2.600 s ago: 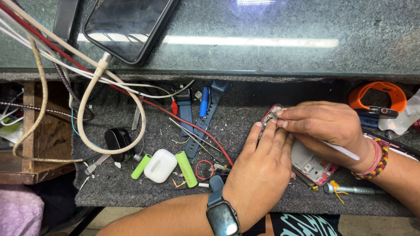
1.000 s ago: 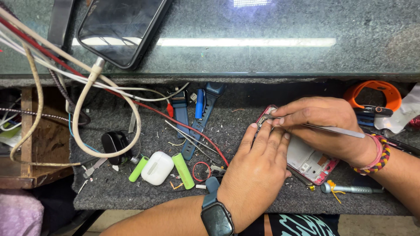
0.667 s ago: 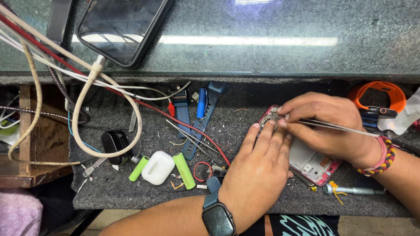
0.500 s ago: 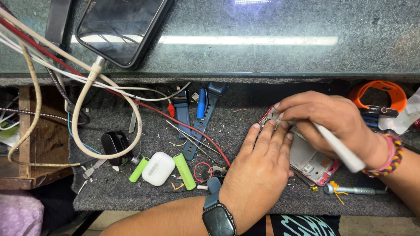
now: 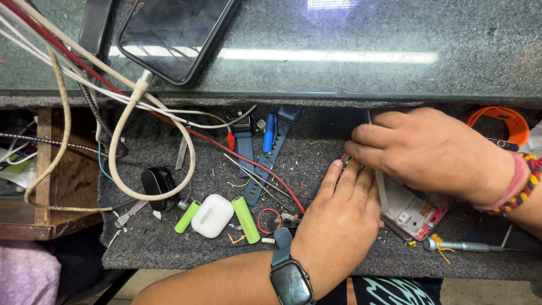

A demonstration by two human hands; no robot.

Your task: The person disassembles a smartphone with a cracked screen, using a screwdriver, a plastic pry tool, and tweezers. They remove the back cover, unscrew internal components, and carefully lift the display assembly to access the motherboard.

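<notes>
- I see the opened phone [image 5: 407,210] lying flat on the grey mat [image 5: 169,248], pink-edged, its pale inner frame bared; both hands cover most of it
- my left hand [image 5: 339,217] lies on its near end, fingers straight and together
- my right hand [image 5: 429,149] curls over its far end; whether those fingers pinch anything, I cannot tell

phone screen: dark, off, black-cased smartphone [image 5: 172,34] lying tilted on the glass counter top, upper left, white cable plugged into its lower end
watch screen: smartwatch [image 5: 291,280] on left wrist, bottom centre, rounded-rectangle face, black, unlit, blue-grey strap
packages: none
labels/signs: none legible
</notes>
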